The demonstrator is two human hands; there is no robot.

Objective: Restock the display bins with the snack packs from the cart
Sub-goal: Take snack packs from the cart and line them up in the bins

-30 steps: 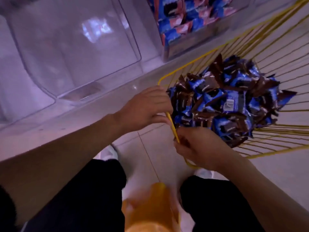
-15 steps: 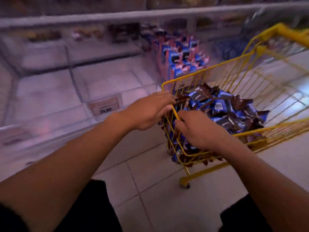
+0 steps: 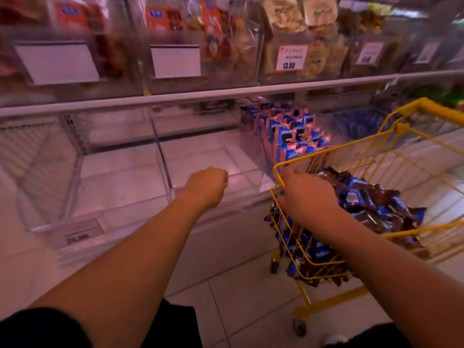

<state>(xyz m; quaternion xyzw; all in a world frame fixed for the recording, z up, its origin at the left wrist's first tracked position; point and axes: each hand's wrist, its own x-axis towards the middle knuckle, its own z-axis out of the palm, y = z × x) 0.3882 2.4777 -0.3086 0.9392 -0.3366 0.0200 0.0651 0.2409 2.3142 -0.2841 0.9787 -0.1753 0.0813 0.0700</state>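
Now the left hand (image 3: 209,185) hovers curled, seemingly empty, at the clear bin (image 3: 213,162); right hand (image 3: 307,194) grips the cart (image 3: 334,153) rim. Best scoop the snack packs (image 3: 371,199) just beyond those right fingers

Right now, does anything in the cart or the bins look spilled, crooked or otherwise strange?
Nothing looks spilled or broken. The snack packs lie in a loose heap in the yellow cart, some pressing against its front wires. The clear bin beyond the left hand holds nothing. The right hand grips the cart's rim.
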